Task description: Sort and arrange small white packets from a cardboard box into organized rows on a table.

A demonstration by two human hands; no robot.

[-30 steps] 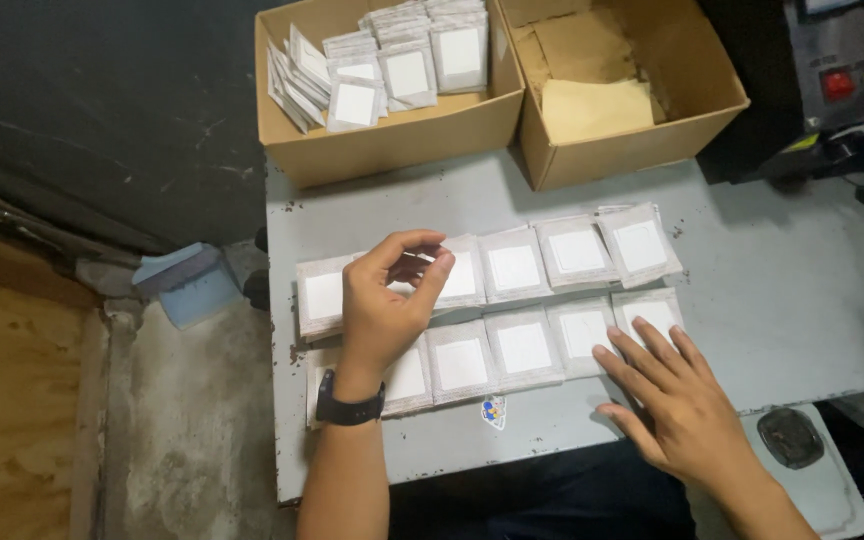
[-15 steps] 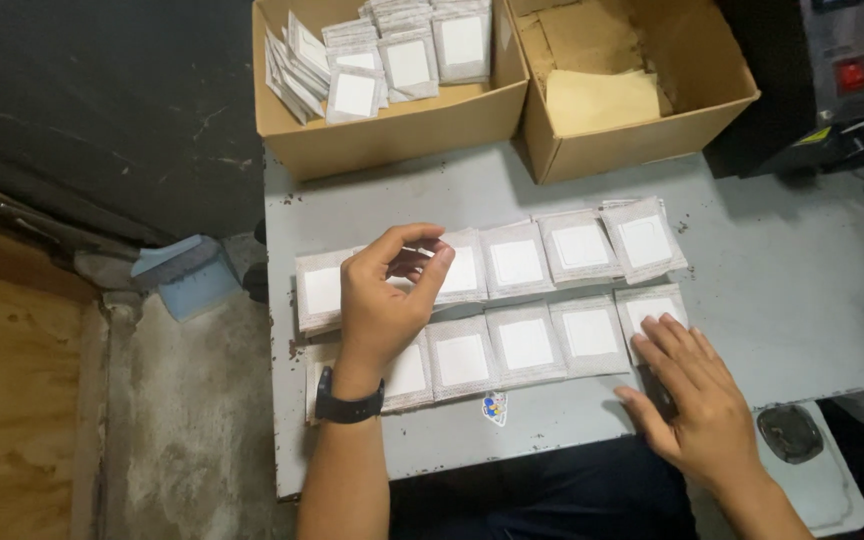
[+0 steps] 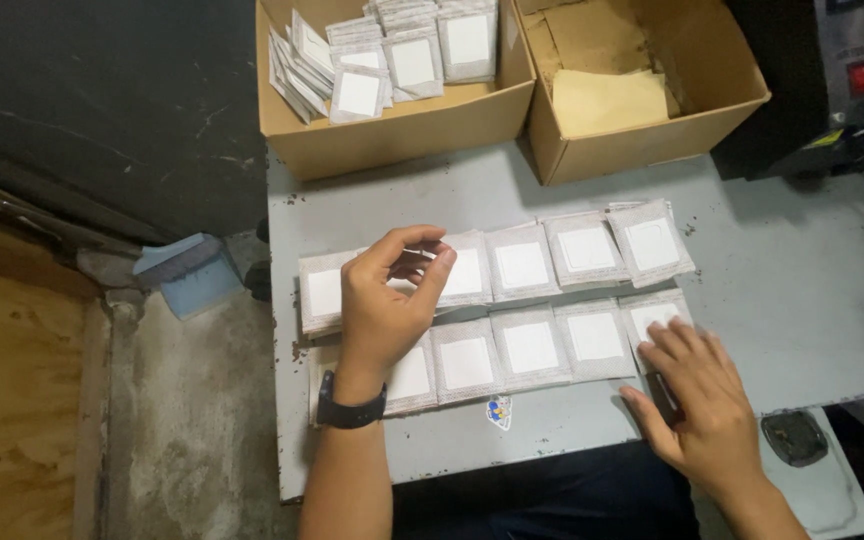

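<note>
Head view, near edge first: the right hand (image 3: 697, 405) lies flat, fingers spread and released, on the rightmost sachet of the front row (image 3: 652, 320), pressing it against the grey metal surface (image 3: 802, 290). A small sticker (image 3: 498, 411) sits on the surface just in front of that row. The left hand (image 3: 387, 300), with a black wristwatch (image 3: 350, 410) on its wrist, is raised over the left part of the two rows; thumb and fingertips are pinched together, but whether a sachet is between them cannot be told. Grey-edged sachets with white centres lie in two overlapping rows, the front row (image 3: 512, 350) and the back row (image 3: 552, 255), the last back-row piece tilted. Beyond them stand a cardboard box of loose sachets (image 3: 392, 130) and, touching it on the right, a cardboard box holding a yellowish sheet (image 3: 642, 100). A dark machine with a red button (image 3: 862, 75) stands at far right; a blue container (image 3: 187, 272) rests on the floor at left.

Risk, as judged: the sachets overlap loosely, so a sweep of either hand could shift a whole row out of line; the front row lies near the surface's edge and could slide off.

Against the earlier frame: the right hand has moved up from the surface's near edge onto the end sachet, and the left hand has lifted slightly with its fingers drawn closer.
</note>
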